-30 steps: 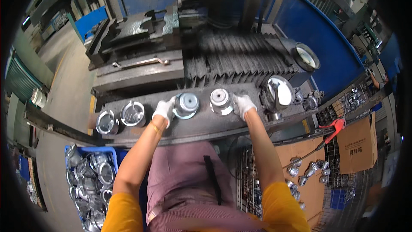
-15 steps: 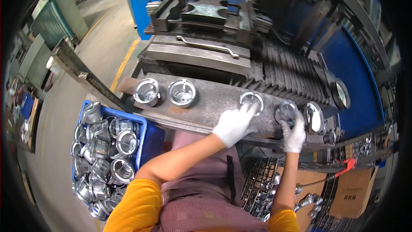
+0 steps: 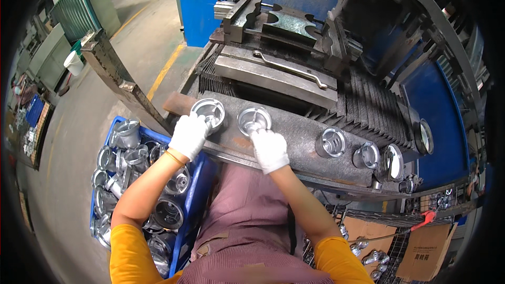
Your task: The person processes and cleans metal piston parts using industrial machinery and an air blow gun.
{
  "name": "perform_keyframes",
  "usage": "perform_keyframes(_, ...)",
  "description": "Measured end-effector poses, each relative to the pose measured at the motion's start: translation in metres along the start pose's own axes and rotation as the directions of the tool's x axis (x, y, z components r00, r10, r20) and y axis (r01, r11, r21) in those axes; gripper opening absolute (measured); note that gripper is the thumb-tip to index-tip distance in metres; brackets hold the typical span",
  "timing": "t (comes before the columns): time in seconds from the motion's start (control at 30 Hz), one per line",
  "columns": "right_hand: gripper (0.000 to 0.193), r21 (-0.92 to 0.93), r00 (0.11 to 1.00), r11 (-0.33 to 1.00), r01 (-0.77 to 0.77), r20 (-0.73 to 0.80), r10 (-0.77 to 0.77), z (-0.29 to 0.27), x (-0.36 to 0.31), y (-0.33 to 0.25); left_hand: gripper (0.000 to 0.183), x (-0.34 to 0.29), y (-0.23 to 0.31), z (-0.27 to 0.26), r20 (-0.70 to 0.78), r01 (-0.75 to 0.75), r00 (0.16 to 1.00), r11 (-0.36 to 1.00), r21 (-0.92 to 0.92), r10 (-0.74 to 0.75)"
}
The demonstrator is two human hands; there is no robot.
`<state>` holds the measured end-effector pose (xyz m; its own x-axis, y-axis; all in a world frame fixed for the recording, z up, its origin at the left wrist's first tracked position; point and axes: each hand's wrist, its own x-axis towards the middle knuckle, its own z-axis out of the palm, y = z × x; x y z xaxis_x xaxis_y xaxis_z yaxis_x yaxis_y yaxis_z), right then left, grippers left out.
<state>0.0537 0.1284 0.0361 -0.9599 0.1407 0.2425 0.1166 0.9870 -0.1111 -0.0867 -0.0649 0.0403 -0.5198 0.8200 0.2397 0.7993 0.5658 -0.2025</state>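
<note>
Two shiny metal cup-shaped castings stand at the left end of a grey metal ledge (image 3: 297, 139). My left hand (image 3: 189, 135), in a white glove, grips the near rim of the leftmost casting (image 3: 209, 107), its fingertips dipping inside. My right hand (image 3: 270, 150), gloved too, pinches the near side of the second casting (image 3: 254, 115), with the fingers partly hidden in its mouth. Farther right along the ledge a third casting (image 3: 332, 142) and a fourth casting (image 3: 366, 155) lie tilted, untouched by either hand.
Behind the ledge is a machine fixture (image 3: 294, 23) with a wrench (image 3: 289, 68) lying on a steel block. A blue bin (image 3: 195, 200) heaped with castings stands at lower left. Wire baskets and a cardboard sheet (image 3: 425, 252) are at lower right. A rusty post (image 3: 123, 81) rises at left.
Both hands have left the two right-hand castings, which stay on the ledge, and moved left onto the two left-hand ones. The whole view has shifted slightly.
</note>
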Motion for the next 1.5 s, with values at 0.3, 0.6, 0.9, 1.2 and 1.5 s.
perform_keyframes(0.3, 0.02, 0.067, 0.783, 0.995, 0.077, -0.622, -0.018, -0.131, 0.03, 0.1, 0.028, 0.091, -0.017, -0.091, -0.47, 0.003, 0.883, 0.998, 0.056, 0.024)
perform_keyframes(0.6, 0.009, -0.093, 0.746, 0.991, -0.094, -0.666, 0.008, -0.136, 0.143, 0.174, 0.01, 0.267, -0.03, -0.106, -0.435, -0.169, 0.822, 0.887, 0.431, 0.368)
perform_keyframes(0.9, 0.017, -0.158, 0.949, 0.969, -0.191, -0.283, 0.141, -0.136, 0.156, 0.165, 0.028, 0.273, -0.055, -0.097, 0.017, -0.238, 0.966, 0.908, -0.345, 0.259)
perform_keyframes(1.2, 0.018, -0.138, 0.968, 0.966, -0.218, -0.155, 0.197, -0.154, 0.159, 0.156, 0.02, 0.277, -0.041, -0.104, -0.012, -0.131, 0.991, 0.94, -0.314, 0.134)
perform_keyframes(1.5, 0.009, 0.082, 0.986, 0.996, -0.026, -0.162, 0.039, -0.158, 0.159, 0.179, 0.012, 0.278, -0.041, -0.092, -0.077, -0.174, 0.983, 0.974, -0.146, 0.164)
